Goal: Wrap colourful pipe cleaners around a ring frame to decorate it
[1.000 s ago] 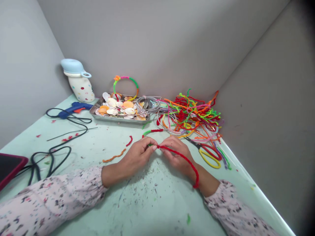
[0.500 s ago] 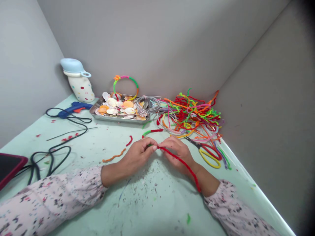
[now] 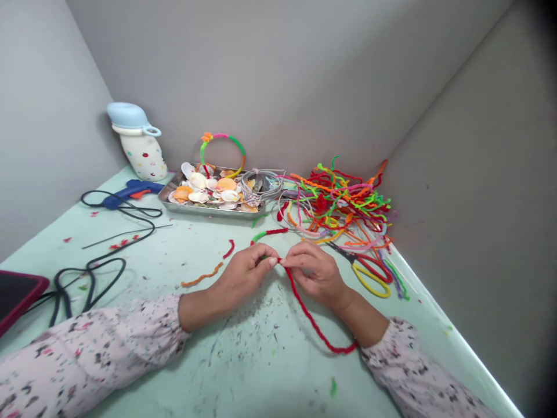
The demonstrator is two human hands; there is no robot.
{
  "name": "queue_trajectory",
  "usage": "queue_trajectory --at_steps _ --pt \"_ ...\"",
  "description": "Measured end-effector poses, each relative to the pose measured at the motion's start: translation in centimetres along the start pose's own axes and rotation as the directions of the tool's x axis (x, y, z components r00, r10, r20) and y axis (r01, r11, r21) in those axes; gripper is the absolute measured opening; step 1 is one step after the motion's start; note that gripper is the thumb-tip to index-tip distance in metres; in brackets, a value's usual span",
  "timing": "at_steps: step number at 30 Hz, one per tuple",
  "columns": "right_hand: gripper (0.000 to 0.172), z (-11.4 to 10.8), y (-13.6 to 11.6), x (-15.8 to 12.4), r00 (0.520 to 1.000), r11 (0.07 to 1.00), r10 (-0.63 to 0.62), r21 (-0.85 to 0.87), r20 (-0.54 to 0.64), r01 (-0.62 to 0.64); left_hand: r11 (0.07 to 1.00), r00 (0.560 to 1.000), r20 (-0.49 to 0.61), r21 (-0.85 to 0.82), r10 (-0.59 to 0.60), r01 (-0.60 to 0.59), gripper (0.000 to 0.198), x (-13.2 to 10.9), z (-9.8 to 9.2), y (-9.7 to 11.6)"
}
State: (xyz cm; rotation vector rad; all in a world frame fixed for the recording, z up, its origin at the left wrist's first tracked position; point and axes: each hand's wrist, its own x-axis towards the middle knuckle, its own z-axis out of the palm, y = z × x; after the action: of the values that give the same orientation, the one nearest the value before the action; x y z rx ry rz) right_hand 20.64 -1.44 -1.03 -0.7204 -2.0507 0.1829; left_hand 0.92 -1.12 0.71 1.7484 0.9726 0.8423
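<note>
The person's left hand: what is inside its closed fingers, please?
The left hand pinches a fuzzy red pipe cleaner; a small green piece shows between the fingers. The fingers cover the rest, so any join cannot be seen.

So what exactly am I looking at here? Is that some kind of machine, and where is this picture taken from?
No machine here: those are a person's own bare hands, filmed by a camera worn on their head, looking forward and down. The left hand and right hand hold a red pipe cleaner between them. On the pale green table lie a metal tray of seashells, a heap of colourful pipe cleaners, a blue glue gun and scissors.
</note>
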Motion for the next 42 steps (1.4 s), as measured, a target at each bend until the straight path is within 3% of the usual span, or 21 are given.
queue_trajectory --at_steps 11,16,21,30,42 --pt "0.025 -0.06 0.11 0.12 0.997 0.998 -0.042 -0.041 0.058 0.045 0.999 0.999 0.036 -0.043 -0.030 0.032 0.017 0.09 -0.11 -0.79" --pt "0.021 -0.15 -0.21 0.11 0.999 0.999 0.035 -0.036 0.003 -0.035 0.995 0.999 0.033 -0.087 -0.035 0.038 0.016 0.17 -0.23 -0.84" --pt "0.014 -0.23 -0.30 0.23 0.998 0.997 0.058 -0.056 -0.001 -0.058 0.995 0.999 -0.009 -0.089 -0.048 0.047 0.030 0.28 -0.30 -0.47" --pt "0.013 0.00 0.03 0.09 0.999 0.995 0.054 -0.083 0.003 -0.053 0.999 0.997 -0.053 -0.013 -0.050 0.049 0.023 0.45 -0.19 -0.15" --pt "0.011 0.04 0.17 -0.13 0.998 0.990 0.058 -0.128 -0.019 -0.060 0.976 0.993 -0.084 0.211 0.078 -0.059 0.019 0.27 0.00 0.02"
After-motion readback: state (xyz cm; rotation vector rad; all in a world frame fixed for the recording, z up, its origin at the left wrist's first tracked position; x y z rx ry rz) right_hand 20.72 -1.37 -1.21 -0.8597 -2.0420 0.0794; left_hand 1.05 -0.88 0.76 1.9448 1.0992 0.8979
